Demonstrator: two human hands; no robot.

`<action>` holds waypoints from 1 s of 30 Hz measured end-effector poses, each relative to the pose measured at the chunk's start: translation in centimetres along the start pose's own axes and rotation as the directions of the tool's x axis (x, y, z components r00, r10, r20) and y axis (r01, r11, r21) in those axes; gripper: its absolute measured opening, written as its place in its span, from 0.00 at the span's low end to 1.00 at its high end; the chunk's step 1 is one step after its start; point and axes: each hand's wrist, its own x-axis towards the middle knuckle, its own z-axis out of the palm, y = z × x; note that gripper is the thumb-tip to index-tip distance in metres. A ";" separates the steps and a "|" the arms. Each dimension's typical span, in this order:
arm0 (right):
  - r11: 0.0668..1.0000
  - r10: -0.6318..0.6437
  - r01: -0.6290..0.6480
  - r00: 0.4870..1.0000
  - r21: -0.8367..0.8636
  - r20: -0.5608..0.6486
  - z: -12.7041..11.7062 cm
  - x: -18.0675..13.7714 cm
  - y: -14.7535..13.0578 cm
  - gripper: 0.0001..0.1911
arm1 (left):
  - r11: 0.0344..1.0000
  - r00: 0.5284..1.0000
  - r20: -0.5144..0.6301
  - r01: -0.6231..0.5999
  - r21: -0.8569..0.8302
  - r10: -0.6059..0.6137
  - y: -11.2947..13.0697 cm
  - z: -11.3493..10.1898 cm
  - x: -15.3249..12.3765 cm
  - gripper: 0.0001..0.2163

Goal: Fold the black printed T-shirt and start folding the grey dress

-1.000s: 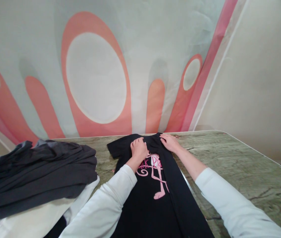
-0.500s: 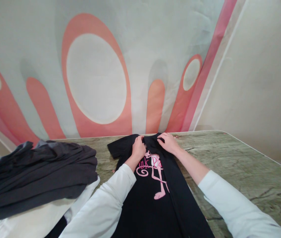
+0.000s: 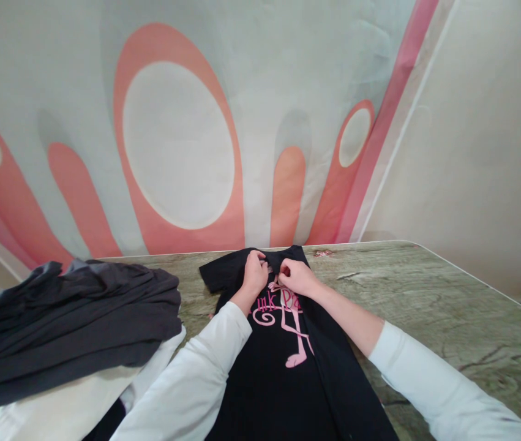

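Note:
A black T-shirt [image 3: 273,386] with a pink cartoon figure and pink lettering lies front up on the table. Its right side is folded over toward the middle, covering part of the print. One short sleeve sticks out at the far left. My left hand [image 3: 255,272] is closed at the left of the neckline, fingertips on the fabric. Close beside it, my right hand [image 3: 297,277] has its fingers curled together on the folded part near the collar. The fingertips of both hands are partly hidden.
To the left lies a heap of dark grey cloth [image 3: 71,324] on top of white cloth [image 3: 76,398]. The wood-patterned table [image 3: 439,300] stretches right, its far edge against a wall covering [image 3: 255,122] with pink and white shapes.
My right hand has moved left and slightly nearer, from the far right shoulder edge to beside the collar, and its fingers have curled in. My left hand stays at the neckline.

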 end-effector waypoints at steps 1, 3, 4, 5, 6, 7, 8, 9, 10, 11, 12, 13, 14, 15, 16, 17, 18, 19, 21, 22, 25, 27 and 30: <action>0.999 0.027 -0.027 1.000 0.046 -0.009 0.0 0.2 0.2 0.01 | 1.000 1.000 0.001 0.002 0.013 -0.002 0.1 -0.1 0.0 0.09; 0.991 0.065 -0.062 0.998 0.122 -0.023 0.1 0.4 0.7 0.02 | 0.999 1.000 0.003 0.003 0.042 -0.004 0.3 -0.4 -0.1 0.08; 0.987 0.076 -0.071 0.997 0.147 -0.027 0.2 0.6 0.9 0.03 | 0.999 1.000 0.005 0.004 0.052 -0.004 0.4 -0.5 -0.2 0.07; 0.984 0.084 -0.078 0.996 0.162 -0.030 0.2 0.7 1.0 0.03 | 0.998 1.000 0.006 0.007 0.070 -0.007 0.6 -0.7 -0.3 0.06; 0.982 0.090 -0.083 0.995 0.169 -0.035 0.2 0.7 1.1 0.03 | 0.995 1.000 0.008 0.012 0.103 -0.013 0.8 -0.9 -0.4 0.05; 0.981 0.094 -0.086 0.995 0.174 -0.039 0.2 0.8 1.2 0.04 | 0.988 1.000 0.009 0.018 0.152 -0.019 1.0 -1.1 -0.5 0.04; 0.980 0.097 -0.088 0.994 0.180 -0.044 0.2 0.8 1.3 0.04 | 0.978 1.000 0.010 0.024 0.209 -0.026 1.1 -1.3 -0.6 0.03; 0.979 0.100 -0.089 0.994 0.186 -0.049 0.2 0.8 1.3 0.04 | 0.964 0.999 0.012 0.026 0.266 -0.030 1.3 -1.4 -0.6 0.02; 0.978 0.101 -0.088 0.993 0.191 -0.055 0.2 0.7 1.3 0.04 | 0.950 0.999 0.017 0.026 0.310 -0.033 1.4 -1.5 -0.7 0.02; 0.977 0.100 -0.086 0.993 0.195 -0.060 0.1 0.6 1.2 0.04 | 0.943 0.999 0.024 0.026 0.332 -0.036 1.4 -1.5 -0.7 0.03; 0.977 0.099 -0.084 0.993 0.198 -0.063 0.1 0.5 1.1 0.04 | 0.946 0.999 0.035 0.026 0.323 -0.039 1.4 -1.5 -0.7 0.03; 0.977 0.095 -0.079 0.993 0.200 -0.069 0.0 0.4 1.0 0.04 | 0.956 0.998 0.049 0.028 0.294 -0.045 1.4 -1.5 -0.7 0.04; 0.977 0.086 -0.068 0.993 0.200 -0.080 0.0 0.3 0.9 0.04 | 0.969 0.997 0.063 0.037 0.246 -0.054 1.3 -1.4 -0.6 0.04; 0.979 0.072 -0.052 0.993 0.199 -0.098 -0.1 0.2 0.7 0.03 | 0.983 0.995 0.071 0.058 0.175 -0.071 1.1 -1.3 -0.5 0.05; 0.980 0.056 -0.031 0.991 0.198 -0.120 -0.1 0.1 0.6 0.03 | 0.992 0.993 0.077 0.087 0.089 -0.094 0.9 -1.2 -0.4 0.05; 0.980 0.040 -0.010 0.989 0.200 -0.144 -0.2 0.0 0.5 0.03 | 0.993 0.990 0.082 0.117 0.002 -0.117 0.7 -1.1 -0.3 0.05; 0.979 0.023 0.011 0.986 0.203 -0.165 -0.2 0.0 0.3 0.03 | 0.987 0.987 0.087 0.145 -0.076 -0.138 0.5 -0.9 -0.1 0.06; 0.977 0.007 0.031 0.984 0.209 -0.179 -0.3 0.0 0.3 0.03 | 0.976 0.983 0.095 0.168 -0.140 -0.156 0.3 -0.8 0.1 0.06; 0.972 -0.024 0.066 0.982 0.225 -0.187 -0.4 -0.1 0.2 0.03 | 0.955 0.977 0.125 0.199 -0.221 -0.175 0.1 -0.5 0.4 0.08; 0.969 -0.043 0.086 0.981 0.231 -0.187 -0.4 0.0 0.2 0.04 | 0.945 0.973 0.145 0.211 -0.249 -0.179 0.1 -0.3 0.6 0.09; 0.959 -0.094 0.139 0.978 0.245 -0.189 -0.3 0.0 0.4 0.05 | 0.903 0.958 0.222 0.250 -0.349 -0.179 0.4 0.0 0.9 0.11; 0.955 -0.115 0.157 0.978 0.250 -0.176 -0.2 -0.1 0.6 0.05 | 0.882 0.951 0.268 0.258 -0.395 -0.158 0.8 -0.1 1.0 0.11; 0.956 -0.145 0.170 0.982 0.240 -0.121 0.0 -0.2 0.8 0.05 | 0.878 0.948 0.290 0.245 -0.410 -0.128 1.0 -0.3 1.0 0.10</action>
